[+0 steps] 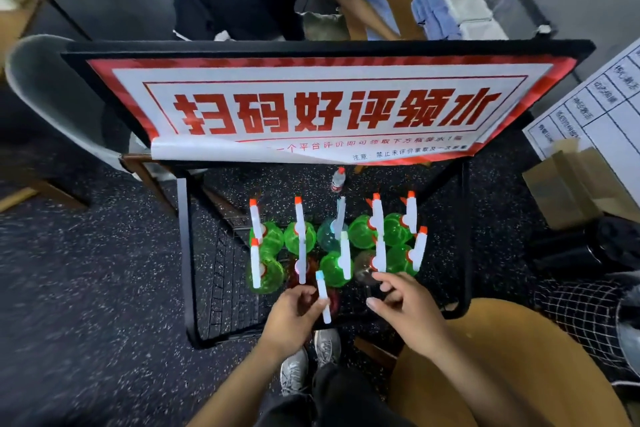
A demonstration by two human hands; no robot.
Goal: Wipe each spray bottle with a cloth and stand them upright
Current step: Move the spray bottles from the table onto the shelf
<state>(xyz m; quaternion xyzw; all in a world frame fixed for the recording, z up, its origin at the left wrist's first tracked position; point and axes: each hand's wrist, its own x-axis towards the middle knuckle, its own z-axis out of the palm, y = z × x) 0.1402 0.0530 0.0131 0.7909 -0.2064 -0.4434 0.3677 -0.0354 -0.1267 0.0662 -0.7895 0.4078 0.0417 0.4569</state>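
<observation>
Left hand (294,314): lower centre of the frame; fingers curled round the neck of a spray bottle (322,295) with a pale blue nozzle tip and a white head.
Held bottle: upright or nearly so, at the near edge of the group; its dark reddish body is mostly hidden under the hand.
Right hand (403,302): right of centre, fingers loosely spread and holding nothing, just beside a clear bottle (367,270).
Standing bottles (332,243): two rows, centre of the frame, mostly green, one bluish, all nozzles up, on a black frame (187,253) low to the floor.
Cloth: none visible in either hand; blue cloths (433,10) lie on a table at upper right, well apart.
Sign (325,107): red-and-white board across the middle, behind the bottles.
Step in hand (judgement): setting the held bottle upright with the rest.
Method (judgement): lower it into the open near spot, base flat; keep the trigger head clear of neighbouring nozzles; steady neighbours with the free hand.
Risk (judgement): tightly packed bottles may topple in a chain if knocked.
</observation>
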